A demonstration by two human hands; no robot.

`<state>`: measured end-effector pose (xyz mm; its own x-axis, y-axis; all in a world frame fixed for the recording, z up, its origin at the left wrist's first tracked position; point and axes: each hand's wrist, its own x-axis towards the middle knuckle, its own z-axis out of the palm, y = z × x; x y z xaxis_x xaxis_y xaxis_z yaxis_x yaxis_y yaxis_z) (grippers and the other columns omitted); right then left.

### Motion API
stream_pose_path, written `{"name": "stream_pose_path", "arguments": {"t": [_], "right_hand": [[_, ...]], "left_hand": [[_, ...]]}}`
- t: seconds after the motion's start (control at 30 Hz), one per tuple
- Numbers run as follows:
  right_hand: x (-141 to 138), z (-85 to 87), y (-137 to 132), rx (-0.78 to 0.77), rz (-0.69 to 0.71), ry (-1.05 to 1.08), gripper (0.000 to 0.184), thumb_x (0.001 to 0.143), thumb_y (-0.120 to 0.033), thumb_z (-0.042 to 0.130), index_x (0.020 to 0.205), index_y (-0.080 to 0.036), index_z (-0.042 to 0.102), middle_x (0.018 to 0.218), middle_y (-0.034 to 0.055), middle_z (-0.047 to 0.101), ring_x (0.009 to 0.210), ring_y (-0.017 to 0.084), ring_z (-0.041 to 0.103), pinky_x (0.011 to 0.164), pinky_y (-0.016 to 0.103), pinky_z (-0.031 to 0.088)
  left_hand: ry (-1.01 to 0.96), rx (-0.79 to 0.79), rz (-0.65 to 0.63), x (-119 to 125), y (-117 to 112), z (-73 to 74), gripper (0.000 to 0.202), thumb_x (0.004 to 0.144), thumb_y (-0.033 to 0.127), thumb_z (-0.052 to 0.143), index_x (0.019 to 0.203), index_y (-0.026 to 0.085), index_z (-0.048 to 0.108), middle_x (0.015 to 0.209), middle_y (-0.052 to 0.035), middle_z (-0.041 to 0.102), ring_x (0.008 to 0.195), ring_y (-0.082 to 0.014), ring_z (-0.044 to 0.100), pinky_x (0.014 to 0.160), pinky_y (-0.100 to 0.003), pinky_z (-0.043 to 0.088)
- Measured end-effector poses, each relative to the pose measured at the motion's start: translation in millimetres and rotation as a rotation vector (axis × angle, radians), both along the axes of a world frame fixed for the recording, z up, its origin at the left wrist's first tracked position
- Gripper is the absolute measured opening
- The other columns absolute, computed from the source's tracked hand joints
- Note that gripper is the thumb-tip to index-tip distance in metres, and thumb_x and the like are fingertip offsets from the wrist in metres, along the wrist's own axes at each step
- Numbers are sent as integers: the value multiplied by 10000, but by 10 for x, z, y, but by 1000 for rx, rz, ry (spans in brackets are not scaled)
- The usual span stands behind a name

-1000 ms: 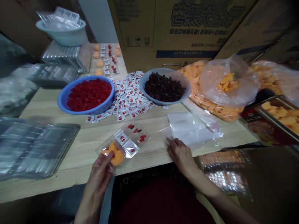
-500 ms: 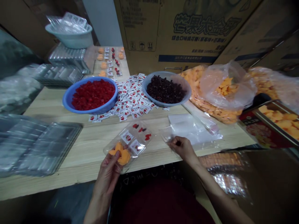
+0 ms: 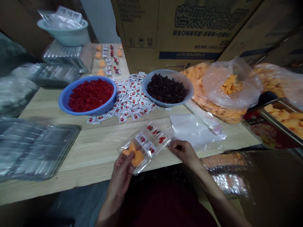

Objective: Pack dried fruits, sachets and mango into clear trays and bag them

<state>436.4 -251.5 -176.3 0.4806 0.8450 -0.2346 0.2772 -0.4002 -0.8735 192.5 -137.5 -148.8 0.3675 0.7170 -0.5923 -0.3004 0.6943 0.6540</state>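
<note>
My left hand (image 3: 123, 170) is closed on the near end of a clear plastic tray (image 3: 147, 161), thumb on top. In the tray lie orange dried fruit pieces (image 3: 137, 158), two small white printed sachets (image 3: 150, 148), and red and dark dried pieces (image 3: 162, 139) at the far end. My right hand (image 3: 183, 151) pinches the edge of a thin clear plastic bag (image 3: 168, 134). The tray's far end meets the bag's mouth; how far it reaches inside is hard to see. Flat clear bags (image 3: 189, 127) lie just beyond my right hand.
A blue basin (image 3: 62, 102) of red pieces, a heap of sachets (image 3: 130, 101) and a bowl (image 3: 151, 98) of dark dried fruit stand behind. Stacked empty trays (image 3: 49, 151) lie left. Bags of orange fruit (image 3: 213, 110) and an open box (image 3: 262, 126) are right.
My left hand has moved the filled tray rightward, up to the clear bag at my right hand. My right hand keeps its pinch on the bag. The view has shifted slightly.
</note>
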Motion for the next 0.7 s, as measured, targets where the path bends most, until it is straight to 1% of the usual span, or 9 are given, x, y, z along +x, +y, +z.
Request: {"name": "stream_pose_path", "arguments": {"t": [0.1,0.2,0.27,0.3,0.4,0.47,0.53,0.6,0.7], "right_hand": [[16,39,5,-13,42,14,390,863,-477,631,640,-159,600,613,-20,474,601,111,393,561,246,306],[44,68,-10,-16,77,55,418,897,-496,593,649,-160,579,602,-32,425,581,100,346,536,244,265],[36,55,-20,2,45,59,426,897,-506,594,645,-166,547,594,-38,412,569,97,336,527,244,253],[20,42,-23,16,6,53,431,898,-514,593,646,-170,536,587,-40,410,563,97,337,522,244,251],[-68,14,-24,88,-136,33,423,906,-528,592,678,-174,545,585,-36,442,557,104,368,523,243,279],[-143,33,-20,140,-197,12,389,915,-506,597,716,-174,572,608,-28,481,578,114,410,543,242,316],[-214,86,-9,180,-223,-36,333,933,-462,592,764,-175,597,656,-13,529,621,129,468,575,241,357],[-273,155,12,222,-244,-110,276,960,-411,566,817,-180,612,728,7,579,676,145,524,608,245,391],[-336,240,63,316,-271,-240,205,986,-330,534,856,-192,612,812,27,601,737,158,556,657,263,420]], "left_hand": [[54,28,-13,-30,-18,-10,401,704,294,866,1033,145,693,978,-74,773,781,-164,732,667,-205,568],[75,50,-13,-72,-40,-21,438,702,317,866,1058,140,684,994,-78,771,805,-174,732,686,-218,562],[77,52,-12,-104,-56,-22,477,695,323,868,1092,141,678,994,-77,770,814,-183,733,693,-230,561],[82,52,-10,-117,-65,-19,488,689,327,871,1097,141,678,980,-75,771,798,-184,732,689,-234,559],[112,53,-7,-132,-109,8,511,666,352,883,1089,141,688,924,-67,774,730,-176,721,676,-242,552],[116,62,-10,-117,-153,42,523,670,354,882,1110,149,688,951,-67,774,773,-181,726,723,-247,555],[101,73,-25,-84,-208,88,524,701,342,864,1156,164,675,1036,-72,767,896,-196,728,817,-261,554],[107,80,-33,-42,-269,139,519,719,334,851,1176,169,667,1086,-76,759,969,-210,719,859,-273,550],[154,84,-53,17,-356,199,533,696,362,861,1161,175,679,1040,-72,767,911,-222,729,803,-281,561]]}}
